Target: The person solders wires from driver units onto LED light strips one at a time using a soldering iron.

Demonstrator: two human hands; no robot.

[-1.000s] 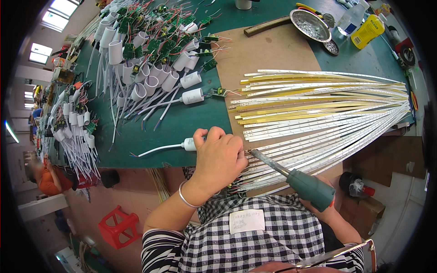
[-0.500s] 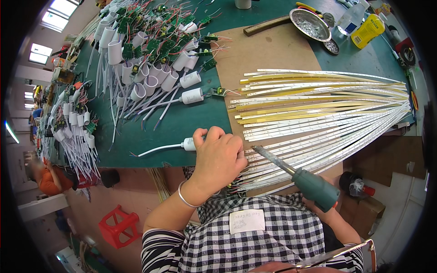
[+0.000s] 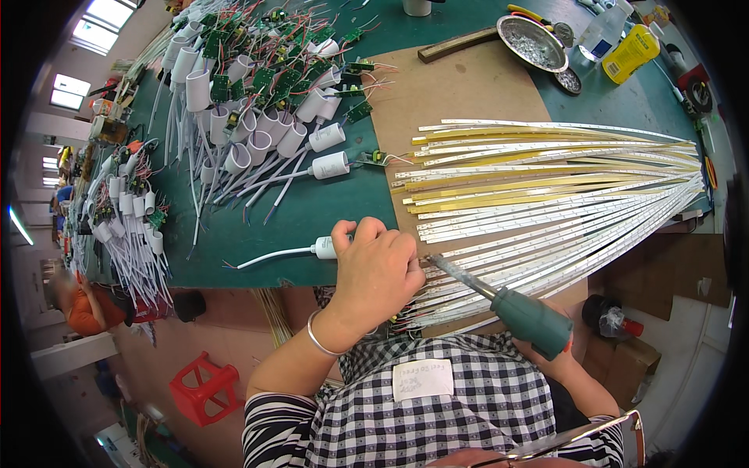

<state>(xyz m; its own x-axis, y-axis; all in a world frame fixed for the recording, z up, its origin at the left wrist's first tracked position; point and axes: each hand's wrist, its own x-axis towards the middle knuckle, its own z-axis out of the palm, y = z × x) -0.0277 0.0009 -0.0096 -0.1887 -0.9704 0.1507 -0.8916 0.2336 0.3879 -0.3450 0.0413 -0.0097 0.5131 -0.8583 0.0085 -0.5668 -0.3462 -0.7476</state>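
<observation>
My left hand is closed, palm down, over the end of a white lamp socket with a white cable. Its fingertips, and any board or wires under them, are mostly hidden. My right hand grips a soldering iron by its green handle. The iron's tip points left, beside my left fingertips and the ends of the LED strips. These white and yellow strips fan out from the right. Another socket lies above my left hand, its circuit board reaching toward the strips.
Many white sockets with green boards are heaped on the green table at far left. A brown board lies under the strips. A metal bowl, a wooden bar and a yellow bottle stand at the back right. A red stool is on the floor.
The soldering iron has moved slightly left, its tip now closer to my left fingertips. My left hand and the socket have hardly moved.
</observation>
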